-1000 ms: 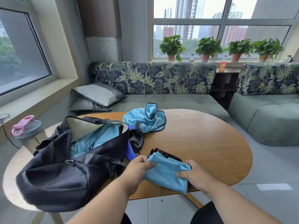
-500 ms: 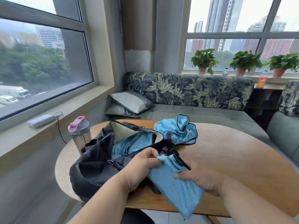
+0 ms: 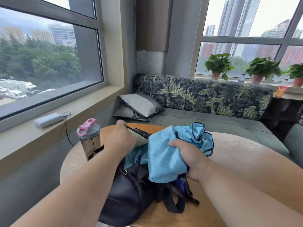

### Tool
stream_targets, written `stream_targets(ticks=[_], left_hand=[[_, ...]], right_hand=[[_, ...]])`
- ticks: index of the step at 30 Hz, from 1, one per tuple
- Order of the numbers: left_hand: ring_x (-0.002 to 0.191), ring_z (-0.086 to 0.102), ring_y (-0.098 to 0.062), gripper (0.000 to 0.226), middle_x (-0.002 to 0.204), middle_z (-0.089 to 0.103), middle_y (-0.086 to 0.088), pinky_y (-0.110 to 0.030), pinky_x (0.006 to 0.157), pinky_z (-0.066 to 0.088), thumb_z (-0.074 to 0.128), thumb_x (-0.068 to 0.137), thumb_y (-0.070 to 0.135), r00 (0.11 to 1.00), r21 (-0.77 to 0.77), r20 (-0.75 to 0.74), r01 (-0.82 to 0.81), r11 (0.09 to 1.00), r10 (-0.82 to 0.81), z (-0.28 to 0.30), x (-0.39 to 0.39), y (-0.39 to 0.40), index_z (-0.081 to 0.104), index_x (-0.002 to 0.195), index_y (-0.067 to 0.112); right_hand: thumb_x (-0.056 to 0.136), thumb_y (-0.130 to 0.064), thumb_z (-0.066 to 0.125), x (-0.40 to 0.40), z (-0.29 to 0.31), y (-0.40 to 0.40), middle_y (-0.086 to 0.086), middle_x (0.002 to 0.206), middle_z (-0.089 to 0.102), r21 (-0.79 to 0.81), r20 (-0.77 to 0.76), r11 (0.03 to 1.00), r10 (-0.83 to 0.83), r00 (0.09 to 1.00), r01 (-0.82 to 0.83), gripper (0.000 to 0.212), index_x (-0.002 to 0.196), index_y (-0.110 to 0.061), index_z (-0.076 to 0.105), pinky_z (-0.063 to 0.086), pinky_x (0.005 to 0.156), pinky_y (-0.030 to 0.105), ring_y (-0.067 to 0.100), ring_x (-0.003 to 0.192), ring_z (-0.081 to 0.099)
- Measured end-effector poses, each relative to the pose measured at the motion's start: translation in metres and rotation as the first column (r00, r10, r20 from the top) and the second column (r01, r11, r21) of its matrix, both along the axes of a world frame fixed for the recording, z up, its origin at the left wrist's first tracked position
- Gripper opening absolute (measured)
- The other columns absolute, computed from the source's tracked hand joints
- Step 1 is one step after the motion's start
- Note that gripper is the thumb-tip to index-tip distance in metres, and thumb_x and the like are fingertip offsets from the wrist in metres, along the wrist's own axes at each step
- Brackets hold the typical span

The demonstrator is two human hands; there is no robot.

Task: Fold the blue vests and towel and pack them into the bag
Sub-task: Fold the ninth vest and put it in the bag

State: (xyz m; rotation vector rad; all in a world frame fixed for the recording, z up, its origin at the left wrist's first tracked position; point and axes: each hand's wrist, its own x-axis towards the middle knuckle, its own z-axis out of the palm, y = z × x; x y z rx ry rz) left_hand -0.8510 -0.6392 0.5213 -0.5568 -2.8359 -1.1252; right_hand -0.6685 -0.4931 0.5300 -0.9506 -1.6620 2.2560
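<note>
A black bag [image 3: 131, 192] lies on the round wooden table [image 3: 237, 161], its mouth facing away from me. My left hand [image 3: 120, 140] grips the far rim of the bag's opening and holds it up. My right hand [image 3: 188, 158] grips a folded light-blue cloth [image 3: 164, 158] just above the bag's mouth. Blue fabric [image 3: 132, 158] shows inside the bag below it. A crumpled blue vest with dark trim [image 3: 202, 137] lies on the table behind my right hand.
A clear shaker bottle with a pink lid [image 3: 89, 138] stands at the table's left edge beside the bag. A white power bank [image 3: 48, 117] with a cable lies on the windowsill. A leaf-patterned sofa [image 3: 205, 99] with grey cushions [image 3: 139, 105] runs behind the table.
My right hand has lifted the folded blue cloth from the table's front edge to the bag's mouth. My left hand let go of the cloth and took hold of the bag's rim.
</note>
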Motion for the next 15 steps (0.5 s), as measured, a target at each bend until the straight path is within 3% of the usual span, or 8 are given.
stream_targets(ticks=[1,2,4,6,8,11,13,15], left_hand=[[0.086,0.061,-0.025,0.038,0.099,0.066,-0.005,-0.034,0.068,0.037,0.054,0.093,0.023,0.978,-0.171,-0.21,-0.016,0.985,-0.021,0.002,-0.003,0.003,0.045,0.129,0.024],[0.1,0.062,-0.03,0.042,0.111,0.066,-0.007,-0.037,0.074,0.037,0.054,0.092,0.027,0.948,-0.286,-0.315,-0.041,0.957,-0.053,0.002,-0.009,0.007,0.044,0.133,0.025],[0.117,0.054,-0.03,0.05,0.126,0.056,-0.006,-0.039,0.084,0.038,0.058,0.091,0.035,0.933,-0.469,-0.346,-0.08,0.879,-0.1,-0.002,-0.026,0.014,0.047,0.139,0.03],[0.118,0.048,-0.029,0.046,0.125,0.049,-0.004,-0.038,0.09,0.04,0.063,0.089,0.041,0.913,-0.575,-0.38,-0.108,0.811,-0.148,-0.008,-0.042,0.018,0.056,0.133,0.031],[0.114,0.047,-0.028,0.033,0.12,0.05,-0.002,-0.038,0.088,0.04,0.063,0.089,0.041,0.888,-0.595,-0.422,-0.121,0.794,-0.181,-0.011,-0.055,0.019,0.066,0.121,0.032],[0.102,0.058,-0.026,0.021,0.107,0.061,0.003,-0.037,0.076,0.046,0.061,0.089,0.033,0.929,-0.53,-0.332,-0.039,0.847,-0.165,-0.013,-0.068,0.015,0.065,0.11,0.032],[0.097,0.066,-0.024,0.035,0.104,0.068,0.007,-0.038,0.074,0.052,0.06,0.082,0.028,0.947,-0.484,-0.271,0.02,0.875,-0.171,-0.016,-0.07,0.01,0.057,0.116,0.035],[0.103,0.068,-0.023,0.054,0.113,0.071,0.008,-0.037,0.077,0.053,0.059,0.081,0.023,0.947,-0.458,-0.249,0.07,0.886,-0.204,-0.017,-0.07,0.007,0.052,0.131,0.04]], right_hand=[[0.098,-0.02,0.062,-0.011,0.0,-0.001,0.017,0.106,0.079,0.033,0.035,0.999,0.011,0.999,-0.012,0.025,0.116,-0.006,0.072,0.057,0.098,0.051,0.037,0.103,0.075],[0.098,-0.02,0.062,-0.023,-0.002,-0.002,0.017,0.104,0.079,0.064,0.072,0.998,0.011,0.997,-0.016,0.024,0.115,-0.006,0.072,0.057,0.096,0.051,0.037,0.101,0.075],[0.096,-0.017,0.06,-0.046,-0.006,-0.005,0.017,0.103,0.079,0.122,0.141,0.992,0.006,0.99,-0.023,0.023,0.113,-0.005,0.072,0.059,0.092,0.048,0.037,0.1,0.075],[0.094,-0.013,0.058,-0.065,-0.011,-0.009,0.019,0.106,0.078,0.153,0.193,0.988,0.003,0.981,-0.033,0.023,0.111,-0.004,0.071,0.06,0.088,0.046,0.037,0.101,0.075],[0.094,-0.01,0.056,-0.082,-0.015,-0.01,0.02,0.108,0.076,0.165,0.239,0.985,0.009,0.971,-0.05,0.021,0.108,-0.002,0.069,0.06,0.081,0.044,0.037,0.095,0.073],[0.091,-0.007,0.052,-0.102,-0.021,-0.009,0.021,0.105,0.073,0.16,0.295,0.983,0.041,0.955,-0.092,0.023,0.107,0.0,0.066,0.055,0.076,0.04,0.035,0.086,0.067],[0.086,-0.004,0.053,-0.11,-0.023,-0.011,0.019,0.097,0.065,0.155,0.295,0.983,0.05,0.954,-0.099,0.014,0.096,-0.001,0.063,0.049,0.075,0.04,0.034,0.084,0.061],[0.08,-0.005,0.055,-0.117,-0.029,-0.013,0.017,0.095,0.058,0.153,0.299,0.983,0.054,0.953,-0.104,0.007,0.087,-0.004,0.056,0.044,0.075,0.04,0.032,0.084,0.054]])
